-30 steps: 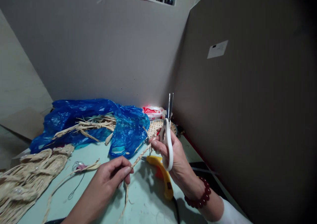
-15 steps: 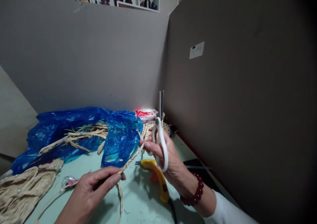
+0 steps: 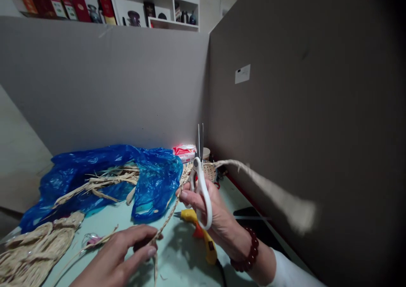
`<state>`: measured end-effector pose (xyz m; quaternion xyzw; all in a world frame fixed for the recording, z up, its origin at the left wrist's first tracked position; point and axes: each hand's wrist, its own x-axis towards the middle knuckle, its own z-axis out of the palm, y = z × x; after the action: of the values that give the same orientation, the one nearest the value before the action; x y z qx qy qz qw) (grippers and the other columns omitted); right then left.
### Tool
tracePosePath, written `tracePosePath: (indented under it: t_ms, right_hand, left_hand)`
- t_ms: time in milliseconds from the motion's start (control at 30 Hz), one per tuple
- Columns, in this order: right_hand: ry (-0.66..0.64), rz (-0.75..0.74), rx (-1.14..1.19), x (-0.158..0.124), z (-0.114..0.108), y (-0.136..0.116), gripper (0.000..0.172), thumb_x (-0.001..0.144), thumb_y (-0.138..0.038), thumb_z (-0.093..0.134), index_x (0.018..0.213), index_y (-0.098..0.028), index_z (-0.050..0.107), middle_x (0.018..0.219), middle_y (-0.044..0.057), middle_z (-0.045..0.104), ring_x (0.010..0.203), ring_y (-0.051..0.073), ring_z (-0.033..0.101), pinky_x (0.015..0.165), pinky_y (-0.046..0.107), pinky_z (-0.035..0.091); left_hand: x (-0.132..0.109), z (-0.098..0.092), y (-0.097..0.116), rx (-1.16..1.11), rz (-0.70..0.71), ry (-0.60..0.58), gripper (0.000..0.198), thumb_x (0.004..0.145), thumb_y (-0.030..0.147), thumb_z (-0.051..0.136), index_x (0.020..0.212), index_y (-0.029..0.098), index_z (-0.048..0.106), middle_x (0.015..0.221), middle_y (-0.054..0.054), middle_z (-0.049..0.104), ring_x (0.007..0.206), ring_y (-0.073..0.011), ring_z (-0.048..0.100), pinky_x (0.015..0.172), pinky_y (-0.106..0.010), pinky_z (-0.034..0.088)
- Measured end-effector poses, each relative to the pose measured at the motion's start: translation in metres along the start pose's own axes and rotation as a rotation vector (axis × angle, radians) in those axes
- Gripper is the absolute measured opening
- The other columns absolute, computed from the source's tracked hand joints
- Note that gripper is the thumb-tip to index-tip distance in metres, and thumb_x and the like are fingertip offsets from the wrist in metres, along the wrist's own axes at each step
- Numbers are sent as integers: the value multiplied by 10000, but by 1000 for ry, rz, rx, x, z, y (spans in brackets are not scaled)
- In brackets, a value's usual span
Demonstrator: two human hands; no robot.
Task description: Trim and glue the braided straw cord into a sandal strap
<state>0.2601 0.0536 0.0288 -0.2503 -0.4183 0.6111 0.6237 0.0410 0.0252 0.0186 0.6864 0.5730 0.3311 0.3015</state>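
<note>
1. At the near centre, above a pale green tabletop [image 3: 180, 274], a thin braided cord of tan plant fibre [image 3: 170, 214] slants between the two hands, its nearer end at the left and its farther end at the right.
2. Near left of centre, the left hand [image 3: 125, 251] has thumb and fingers closed on the cord's nearer end; a loose tail hangs below the fingers.
3. Right of it and a little farther, the right hand [image 3: 212, 206] grips white-handled scissors with slim metal blades [image 3: 202, 185] and pinches the cord's farther end between thumb and finger. The blades point up, their tips slightly apart.
4. From beside the scissors, a pale, blurred strip of fibre [image 3: 269, 185] stretches right; where it is attached, I cannot tell.
5. Below the right hand lies a yellow glue gun with an orange-red trigger [image 3: 210, 250].
6. Beyond the right hand are a round basket of woven pale strips [image 3: 209, 173] and a red-and-white plastic packet [image 3: 184, 151].
7. Far left, a crumpled blue plastic bag [image 3: 158, 177] spreads around dry tan fibre strips [image 3: 111, 179].
8. At the near left edge lies a looped piece of woven tan fibre [image 3: 41, 249].
</note>
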Motion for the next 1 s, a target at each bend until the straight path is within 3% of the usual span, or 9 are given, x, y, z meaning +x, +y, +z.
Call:
tracePosePath:
  t_ms: [67,100,167,233,333,467,600,767,1000]
  right_hand:
    - [-6,14,-7,-2,2,2,433,650,-271,873,926,-222,543,769,-38,644,690,114,570,669,244,420]
    - [-10,26,-9,-3,3,4,439,641,-274,879,916,-223,541,761,-40,647,688,115,577,667,243,423]
    - [-22,59,-9,-4,4,9,467,635,-292,882,934,-224,530,769,-44,647,693,118,597,667,244,432]
    - [-40,90,-7,-5,4,14,501,641,-303,879,982,-222,521,784,-47,645,694,118,607,669,247,440]
    - [-61,108,-22,-5,3,16,490,635,-288,886,959,-208,527,776,-45,644,680,115,605,653,240,439]
    - [-39,107,-50,0,0,12,442,662,-327,872,922,-193,540,725,-35,636,623,103,562,578,221,400]
    - [20,105,-60,6,-5,5,360,768,-384,784,950,-174,555,828,18,663,678,104,574,609,217,439]
    - [44,114,-126,10,-11,2,323,809,-403,735,926,-160,557,894,33,652,693,82,563,620,190,452]
    - [-113,197,-473,18,-24,4,348,811,-467,706,903,-172,545,718,30,679,540,100,517,494,211,373]
  left_hand:
    - [4,1,7,-95,-41,-115,360,677,555,730,969,353,792,981,-41,803,971,-325,697,893,-408,526]
    - [6,3,13,-168,-39,-199,364,730,534,712,1025,329,772,1026,-49,789,1013,-308,688,905,-380,519]
    - [12,9,27,-230,-35,-232,361,783,540,669,1057,315,737,951,-22,774,903,-246,714,828,-309,533]
    - [15,16,38,-353,-31,-201,278,841,486,629,993,271,718,802,3,723,764,-183,670,760,-262,506]
    - [17,25,42,-500,-76,-171,249,819,474,664,855,228,674,674,46,579,586,-114,491,570,-214,406]
    - [14,27,36,-545,-118,-164,288,822,491,655,842,203,655,632,69,436,549,-90,320,502,-201,257]
    - [11,25,40,-579,-150,-153,294,843,470,627,912,190,683,548,103,281,506,-89,176,475,-227,146]
    - [10,26,46,-596,-186,-164,335,825,475,628,848,154,719,526,100,236,503,-91,153,480,-259,94]
    - [11,19,44,-711,-259,-115,316,800,485,669,826,177,738,548,91,230,520,-95,128,494,-277,99]
